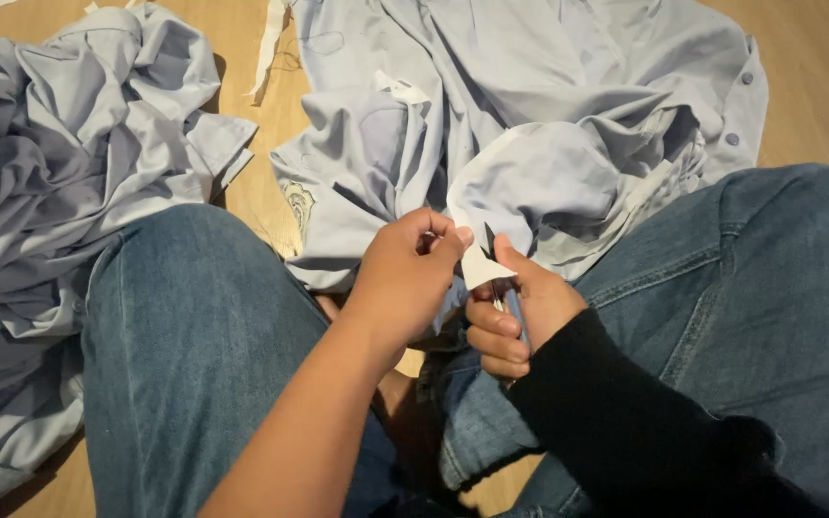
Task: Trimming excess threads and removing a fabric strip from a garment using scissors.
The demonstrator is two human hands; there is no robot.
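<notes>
Left hand (405, 273) pinches the pale blue shirt (530, 144) edge over the lap; right hand (515, 317) grips small scissors (489, 251) at a white tag (480, 270). Best keep fabric taut, snip close, shallow.

Crumpled pale-blue shirt (530, 144) across lap and floor, white tag (480, 267) perhaps attached.

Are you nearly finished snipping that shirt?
Some is done: thin white cut strips lie on the wooden floor. Now the left hand pinches a white tag on the light blue button shirt while the right hand works small scissors. Another crumpled blue garment waits alongside.
</notes>
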